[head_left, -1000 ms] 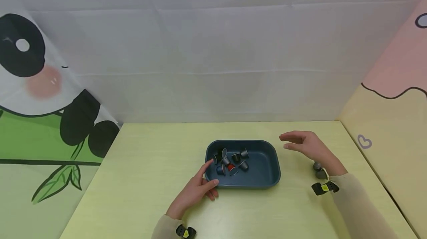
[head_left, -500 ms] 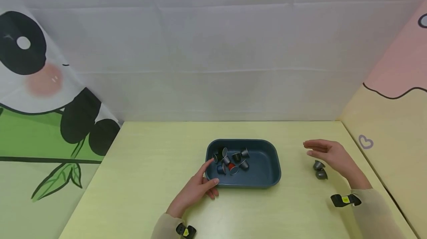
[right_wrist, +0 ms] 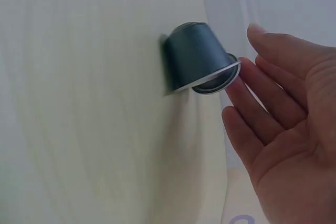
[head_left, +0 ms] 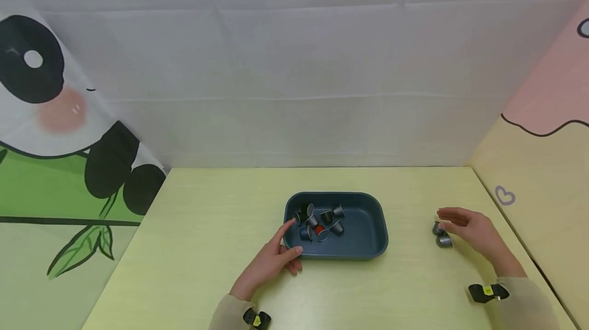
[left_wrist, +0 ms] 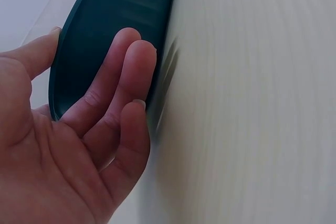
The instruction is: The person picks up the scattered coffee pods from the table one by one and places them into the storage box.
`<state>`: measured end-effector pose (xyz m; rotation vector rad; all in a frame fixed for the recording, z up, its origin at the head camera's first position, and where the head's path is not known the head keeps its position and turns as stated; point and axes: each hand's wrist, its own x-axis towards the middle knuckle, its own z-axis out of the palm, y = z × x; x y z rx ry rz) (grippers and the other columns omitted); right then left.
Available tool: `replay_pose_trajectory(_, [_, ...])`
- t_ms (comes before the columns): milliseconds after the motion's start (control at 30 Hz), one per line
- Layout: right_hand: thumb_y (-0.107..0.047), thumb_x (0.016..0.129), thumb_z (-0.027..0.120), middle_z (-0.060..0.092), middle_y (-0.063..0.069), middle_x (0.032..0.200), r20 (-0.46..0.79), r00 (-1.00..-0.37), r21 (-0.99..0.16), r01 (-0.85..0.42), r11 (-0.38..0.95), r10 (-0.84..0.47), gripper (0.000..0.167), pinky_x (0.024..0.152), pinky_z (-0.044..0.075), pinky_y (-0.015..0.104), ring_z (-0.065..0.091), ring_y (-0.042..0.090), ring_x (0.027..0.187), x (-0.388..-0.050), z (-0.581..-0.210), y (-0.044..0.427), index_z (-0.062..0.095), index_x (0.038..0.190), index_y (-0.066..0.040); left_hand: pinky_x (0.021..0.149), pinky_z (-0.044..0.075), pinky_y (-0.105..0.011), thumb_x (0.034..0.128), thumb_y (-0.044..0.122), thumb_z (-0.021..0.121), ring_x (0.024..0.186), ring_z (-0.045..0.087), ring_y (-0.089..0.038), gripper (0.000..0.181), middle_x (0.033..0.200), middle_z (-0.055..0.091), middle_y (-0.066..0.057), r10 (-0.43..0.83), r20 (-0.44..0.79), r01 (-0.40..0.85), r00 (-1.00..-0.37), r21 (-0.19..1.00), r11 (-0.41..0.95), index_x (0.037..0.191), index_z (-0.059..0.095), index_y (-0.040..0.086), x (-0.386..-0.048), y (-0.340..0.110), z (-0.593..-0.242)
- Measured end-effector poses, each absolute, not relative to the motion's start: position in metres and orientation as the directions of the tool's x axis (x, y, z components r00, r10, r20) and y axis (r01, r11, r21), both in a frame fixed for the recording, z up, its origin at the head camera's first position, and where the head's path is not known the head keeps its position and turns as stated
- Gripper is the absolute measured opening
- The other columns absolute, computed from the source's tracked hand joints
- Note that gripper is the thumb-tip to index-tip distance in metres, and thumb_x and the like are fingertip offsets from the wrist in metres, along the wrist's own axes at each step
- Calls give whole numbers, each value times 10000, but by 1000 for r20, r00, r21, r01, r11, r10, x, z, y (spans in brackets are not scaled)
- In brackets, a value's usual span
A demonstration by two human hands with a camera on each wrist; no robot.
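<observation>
My left hand [head_left: 270, 263] holds the near left corner of a dark blue-green tray [head_left: 363, 254], its thumb on the rim. In the left wrist view, several fingers [left_wrist: 139, 69] lie against the tray's outer wall. Coffee capsules in black, silver, blue and red, such as the red one [head_left: 319, 229], lie in the tray's left half. My right hand [head_left: 476, 233] reaches around two dark grey capsules on the table, the nearer one [head_left: 444, 240] and the farther one [head_left: 436, 228]. The right wrist view has thumb and fingers spread beside a capsule [right_wrist: 197, 56], with a second one partly hidden behind it.
The pale yellow table [head_left: 221, 207] ends at a white cloth backdrop [head_left: 294, 130]. A printed panel [head_left: 543, 192] rises close by my right arm, and another with a cartoon figure [head_left: 60, 135] stands at the left.
My right hand has moved right, away from the tray, and come down beside the two loose capsules. The left hand and tray have stayed in place.
</observation>
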<state>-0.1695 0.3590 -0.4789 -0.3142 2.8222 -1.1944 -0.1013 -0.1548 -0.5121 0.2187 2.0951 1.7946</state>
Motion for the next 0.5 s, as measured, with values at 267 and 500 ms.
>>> replay_pose_trajectory(267, [-323, 894, 769, 687, 160, 1202, -1, -988, -670, -114, 734, -155, 493, 771, 463, 138, 557, -101, 949, -165, -488, 352, 655, 1276, -33, 739, 563, -357, 991, 326, 639, 682, 700, -358, 764, 798, 715, -156, 357, -175, -117, -917, 977, 179, 1599, 180, 276, -101, -155, -511])
replay_pose_trajectory(500, [-299, 857, 807, 684, 176, 1197, -4, -990, -649, -104, 754, -140, 499, 774, 472, 144, 659, 149, 1009, -162, -491, 346, 673, 1256, -30, 739, 562, -357, 989, 322, 643, 679, 699, -355, 766, 795, 713, -155, 359, -176, -117, -917, 977, 180, 1599, 183, 271, -100, -155, -510])
